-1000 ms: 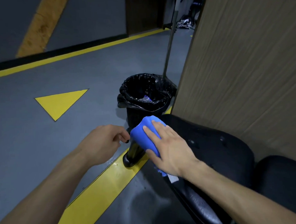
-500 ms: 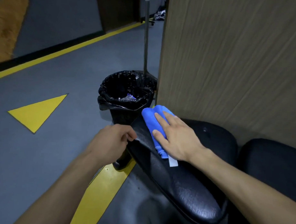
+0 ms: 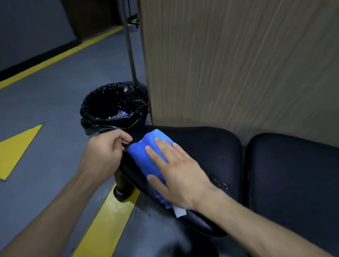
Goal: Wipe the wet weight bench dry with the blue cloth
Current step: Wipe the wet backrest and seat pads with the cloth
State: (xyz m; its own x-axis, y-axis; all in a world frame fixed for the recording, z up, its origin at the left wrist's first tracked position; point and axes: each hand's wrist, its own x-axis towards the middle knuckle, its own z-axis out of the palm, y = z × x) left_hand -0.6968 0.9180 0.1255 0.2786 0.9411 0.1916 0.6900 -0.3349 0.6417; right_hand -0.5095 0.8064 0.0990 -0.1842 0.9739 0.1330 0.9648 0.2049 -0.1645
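Head view: right hand [image 3: 182, 172], fingers straight and spread, presses folded blue cloth [image 3: 146, 154] flat on near end of black weight bench pad [image 3: 209, 146]. Cloth's rear part hidden under palm; white tag [image 3: 179, 212] peeks out. Left hand [image 3: 102, 150] curled at pad's edge; fingertips hidden, grip unclear. Bin with black liner [image 3: 114, 109] beyond, contents hard to make out.

Blue cloth [image 3: 144, 154] folded, lying on black bench pad [image 3: 207, 146].

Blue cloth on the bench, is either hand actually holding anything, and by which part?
The right hand presses flat on top of the blue cloth, not gripping it. The left hand grips the bench pad by its end edge.
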